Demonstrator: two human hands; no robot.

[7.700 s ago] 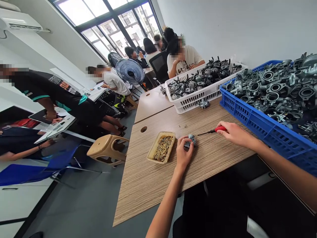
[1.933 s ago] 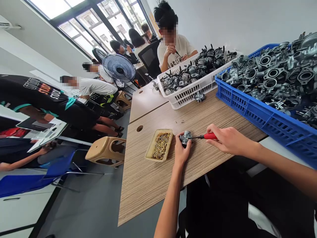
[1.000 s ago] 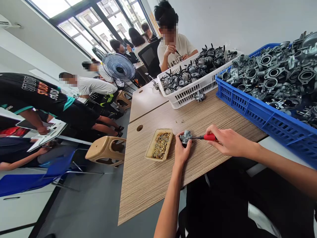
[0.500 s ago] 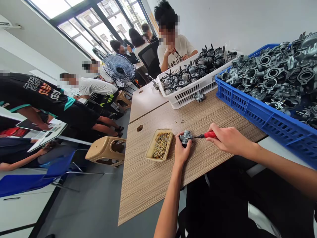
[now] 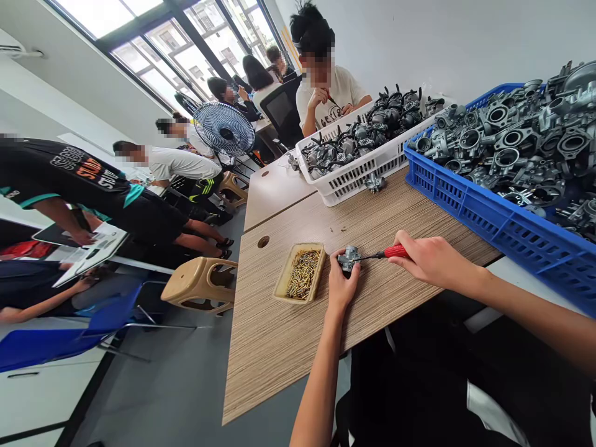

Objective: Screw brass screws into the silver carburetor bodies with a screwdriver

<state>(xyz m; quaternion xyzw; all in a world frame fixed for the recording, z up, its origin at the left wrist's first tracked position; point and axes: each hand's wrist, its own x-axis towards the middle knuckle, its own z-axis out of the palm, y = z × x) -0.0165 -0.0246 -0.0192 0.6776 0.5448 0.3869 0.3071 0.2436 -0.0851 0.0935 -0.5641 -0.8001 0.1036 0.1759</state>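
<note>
My left hand (image 5: 342,280) grips a small die-cast metal carburetor (image 5: 348,259) just above the tabletop, its fingers hiding the lower part. My right hand (image 5: 431,261) holds a red-handled screwdriver (image 5: 393,251), with its thin shaft reaching left and its tip against the carburetor. The exact point of contact is too small to see. Just left of my left hand sits a beige tray (image 5: 283,273) full of small brass parts. All of this rests on a wood-grain table (image 5: 279,366).
A blue crate (image 5: 465,220) heaped with bare carburetor bodies lines the right table edge. A white slotted crate (image 5: 367,177) of assembled carburetors stands beyond, with one carburetor (image 5: 375,182) beside it. A co-worker (image 5: 326,93) sits across. A fan (image 5: 223,129), a stool (image 5: 199,285) and other people are left.
Since the oldest frame, the screwdriver has moved left from a gap to the carburetor, and the view has shifted. Over the last second, my right hand has only shifted slightly on the handle.
</note>
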